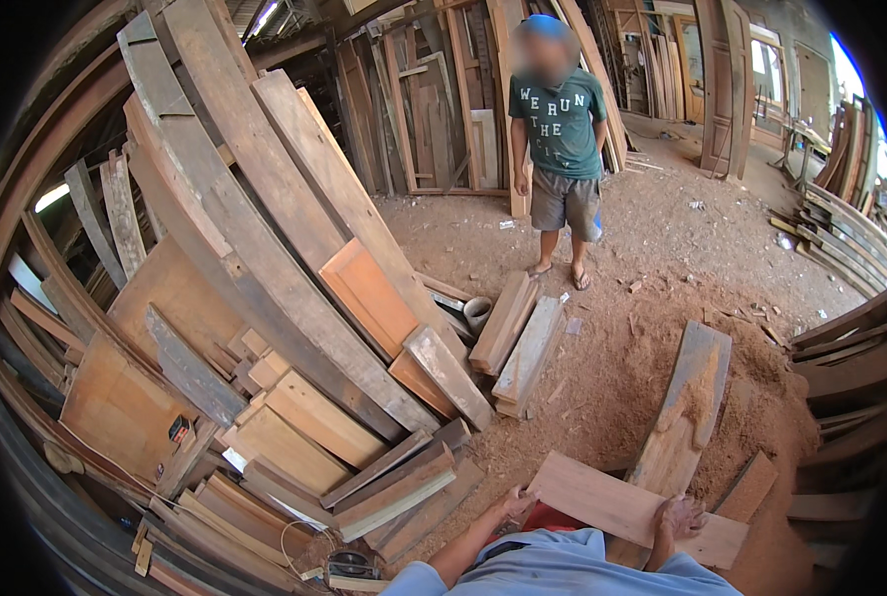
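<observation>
A reddish-brown flat wooden board (597, 495) lies crosswise in front of my body, slightly lower at its right end. My left hand (514, 504) is closed on the board's left end. Toward the other end, my right hand (678, 519) grips the board with its fingers curled at the edge. Beyond and partly under it, a long weathered plank (684, 397) points away from me, with sawdust on its face. A shorter brown plank piece (746, 487) rests in the sawdust to the right.
Many planks (295, 209) lean along the left, with short offcuts (394, 497) piled below. Two stacks of beams (528, 348) lie ahead beside a round container (477, 313). A person (561, 129) stands facing me. Sawdust heaps (761, 397) and stacked timber (846, 447) are at right.
</observation>
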`<state>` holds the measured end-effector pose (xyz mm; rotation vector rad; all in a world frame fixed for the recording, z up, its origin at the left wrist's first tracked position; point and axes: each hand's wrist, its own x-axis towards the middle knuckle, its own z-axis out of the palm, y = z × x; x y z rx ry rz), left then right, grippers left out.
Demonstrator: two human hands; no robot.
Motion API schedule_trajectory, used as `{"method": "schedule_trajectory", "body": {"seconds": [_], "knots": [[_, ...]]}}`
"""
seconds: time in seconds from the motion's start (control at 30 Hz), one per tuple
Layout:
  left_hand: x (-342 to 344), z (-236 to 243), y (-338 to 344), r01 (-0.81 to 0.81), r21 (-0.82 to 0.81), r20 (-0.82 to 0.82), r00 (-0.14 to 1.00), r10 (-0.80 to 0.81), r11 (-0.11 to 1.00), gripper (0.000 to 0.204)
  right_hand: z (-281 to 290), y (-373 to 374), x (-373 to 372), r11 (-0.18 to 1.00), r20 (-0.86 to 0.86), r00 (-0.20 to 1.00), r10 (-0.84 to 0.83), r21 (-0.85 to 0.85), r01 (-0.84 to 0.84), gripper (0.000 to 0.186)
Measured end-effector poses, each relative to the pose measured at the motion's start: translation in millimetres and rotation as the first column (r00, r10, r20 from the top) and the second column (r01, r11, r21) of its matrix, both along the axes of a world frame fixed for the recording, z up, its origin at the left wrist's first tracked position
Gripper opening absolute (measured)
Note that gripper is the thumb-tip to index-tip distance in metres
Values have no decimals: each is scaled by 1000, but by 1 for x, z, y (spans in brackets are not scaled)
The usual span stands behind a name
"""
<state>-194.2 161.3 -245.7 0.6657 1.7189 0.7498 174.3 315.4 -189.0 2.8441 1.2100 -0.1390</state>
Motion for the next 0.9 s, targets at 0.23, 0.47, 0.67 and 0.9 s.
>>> {"method": "schedule_trajectory", "body": {"seconds": [0.23, 0.47, 0.67, 0.9], "knots": [[1, 12, -8, -21, -4, 17, 1000, 21, 1000, 92, 2, -3, -3, 1000, -32, 999, 19, -15, -19, 42], [3, 14, 2, 2, -27, -9, 1000, -2, 1000, 92, 10, -1, 0, 1000, -69, 998, -12, -26, 11, 44], [-8, -35, -5, -45, 26, 9, 999, 45, 999, 93, 6, -1, -1, 1000, -89, 996, 12, -15, -14, 42], [-3, -22, -1, -61, 29, 100, 993, 58, 998, 88, 0, -2, 1, 1000, 3, 1000, 18, 4, -18, 39]]}}
